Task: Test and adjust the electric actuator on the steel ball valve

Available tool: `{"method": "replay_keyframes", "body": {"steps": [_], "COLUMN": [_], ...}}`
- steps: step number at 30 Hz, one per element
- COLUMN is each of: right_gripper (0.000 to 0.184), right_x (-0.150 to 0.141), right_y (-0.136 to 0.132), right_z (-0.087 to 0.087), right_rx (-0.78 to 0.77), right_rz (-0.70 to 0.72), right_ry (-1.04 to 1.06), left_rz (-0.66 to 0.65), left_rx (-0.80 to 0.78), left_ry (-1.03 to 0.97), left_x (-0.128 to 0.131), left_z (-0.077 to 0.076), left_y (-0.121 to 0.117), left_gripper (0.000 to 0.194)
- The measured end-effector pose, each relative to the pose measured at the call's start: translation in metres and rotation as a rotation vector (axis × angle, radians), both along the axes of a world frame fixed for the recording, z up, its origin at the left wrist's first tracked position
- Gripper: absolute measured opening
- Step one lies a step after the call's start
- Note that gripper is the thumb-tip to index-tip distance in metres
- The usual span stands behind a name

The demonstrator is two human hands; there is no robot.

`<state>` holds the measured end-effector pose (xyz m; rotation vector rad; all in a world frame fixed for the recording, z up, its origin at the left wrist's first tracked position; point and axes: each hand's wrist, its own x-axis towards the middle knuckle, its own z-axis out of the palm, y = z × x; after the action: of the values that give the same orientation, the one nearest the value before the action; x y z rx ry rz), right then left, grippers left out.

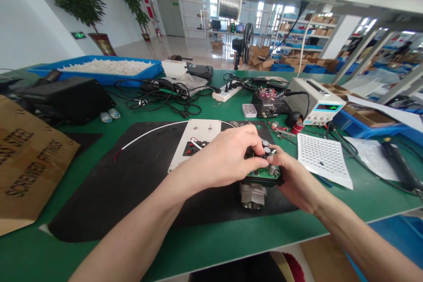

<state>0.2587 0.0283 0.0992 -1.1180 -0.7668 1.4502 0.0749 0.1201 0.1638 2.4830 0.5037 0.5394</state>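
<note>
- Circuit board (264, 172): green, with small cylindrical capacitors, seated on a metal fitting (253, 194) at the near right edge of the black mat (132, 185) on the green bench (214, 246)
- Left hand (228, 158): fingers closed on parts at the board's top, covering its left half
- Right hand (294, 180): gripping the board's right edge
- White panel (194, 143): just left of the board, partly hidden by the left hand
- Perforated white tray (322, 158): right of the board
- Power supply (317, 101): behind the board, to its right
- Cardboard box (26, 163): far left of the board
- Blue bin (99, 68): far behind the board, to its left
</note>
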Motion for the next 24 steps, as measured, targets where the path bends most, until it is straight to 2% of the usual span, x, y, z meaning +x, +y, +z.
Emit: {"method": "replay_keyframes", "body": {"steps": [3,7,12,15,18,20,21,24], "right_gripper": [0.027,0.038,0.046,0.05,0.042,0.033,0.03,0.022], "right_x": [0.0,-0.003,0.005,0.033,0.07,0.089,0.095,0.097], "right_y": [-0.003,-0.008,-0.013,-0.013,-0.011,-0.011,-0.012,-0.017], "right_z": [0.002,0.002,-0.004,-0.011,-0.021,-0.03,-0.035,-0.048], "right_rx": [0.034,0.076,0.127,0.163,0.215,0.179,0.162,0.143], "right_rz": [0.035,0.057,-0.035,-0.169,-0.289,-0.232,-0.186,-0.059], "right_ry": [-0.019,-0.083,-0.297,-0.643,-1.199,-1.582,-1.684,-1.801], "left_rz": [-0.025,-0.011,0.031,0.053,0.071,0.089,0.1,0.125], "left_rx": [0.035,0.104,0.192,0.205,0.201,0.185,0.177,0.17], "left_ry": [-0.012,0.052,0.078,0.069,0.075,0.077,0.074,0.053], "left_x": [-0.004,-0.013,-0.013,-0.01,-0.008,-0.007,-0.007,-0.004], "left_z": [0.0,-0.001,-0.004,-0.007,-0.009,-0.01,-0.011,-0.014], "left_y": [0.001,-0.001,-0.008,-0.011,-0.01,-0.009,-0.009,-0.007], "left_gripper": [0.009,0.021,0.021,0.021,0.023,0.023,0.023,0.021]}}
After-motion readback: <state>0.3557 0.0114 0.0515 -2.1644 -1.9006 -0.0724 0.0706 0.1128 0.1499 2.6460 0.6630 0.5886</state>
